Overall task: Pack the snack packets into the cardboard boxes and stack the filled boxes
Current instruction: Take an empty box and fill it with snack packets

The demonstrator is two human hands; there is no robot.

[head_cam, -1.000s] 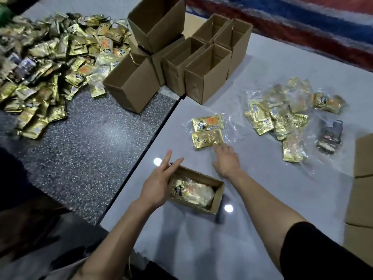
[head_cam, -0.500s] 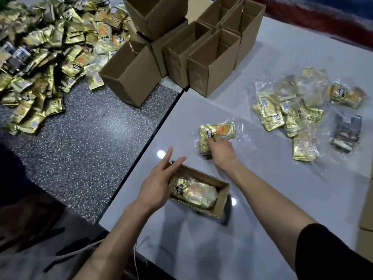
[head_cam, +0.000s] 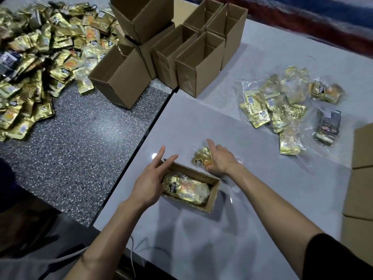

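While the left hand (head_cam: 150,176) rests with straight fingers against the end of the near box (head_cam: 214,191), which holds gold packets (head_cam: 184,186), the right hand (head_cam: 222,158) grips a plastic-wrapped snack packet (head_cam: 200,158) just beyond the box's far rim. Open boxes (head_cam: 193,63) stand at the far edge of the grey table (head_cam: 222,239), loose packets (head_cam: 272,110) lie to the right, and a heap (head_cam: 36,63) covers the speckled table (head_cam: 80,148) on the left

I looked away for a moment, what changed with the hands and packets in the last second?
The right hand took hold of the wrapped gold packets lying farther out and drew them back beside the open box. The left hand stayed at the box's left end, and the box kept its place.
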